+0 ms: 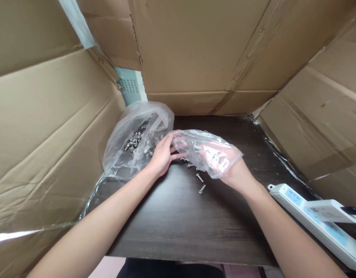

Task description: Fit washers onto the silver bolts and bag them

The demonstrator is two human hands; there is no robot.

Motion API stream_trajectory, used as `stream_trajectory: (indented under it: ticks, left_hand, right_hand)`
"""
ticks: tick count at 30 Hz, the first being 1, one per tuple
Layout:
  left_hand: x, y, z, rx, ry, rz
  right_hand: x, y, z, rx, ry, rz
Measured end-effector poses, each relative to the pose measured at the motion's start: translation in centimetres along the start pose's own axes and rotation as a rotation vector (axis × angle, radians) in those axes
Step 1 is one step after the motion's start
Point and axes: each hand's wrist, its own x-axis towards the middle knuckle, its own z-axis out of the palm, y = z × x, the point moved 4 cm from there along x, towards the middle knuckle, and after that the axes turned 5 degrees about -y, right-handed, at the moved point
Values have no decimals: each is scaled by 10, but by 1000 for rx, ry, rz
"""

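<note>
Both forearms reach forward, left grip (163, 156) and right grip (224, 164) nearly meeting.
</note>
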Motion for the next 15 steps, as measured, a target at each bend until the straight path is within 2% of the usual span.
stream_trajectory:
  ticks: [3, 6, 8, 10, 13, 15]
  left_hand:
    - [5, 3, -8, -206, 89, -36]
    - [10, 6, -17, -348, 188, -77]
    - [12, 10, -21, -367, 209, -69]
    - [13, 14, -22, -355, 193, -62]
    - [10, 18, -21, -334, 173, -96]
    - [8, 21, -20, -319, 194, -103]
  right_hand:
    - [-12, 0, -16, -88, 144, -49]
    - [-23, 2, -28, -292, 462, -127]
    - [-27, 12, -28, -393, 582, -118]
    - [-26, 30, -21, -398, 510, -20]
    - [-25, 57, -5, -358, 240, 111]
    - [-26, 67, 3, -329, 106, 177]
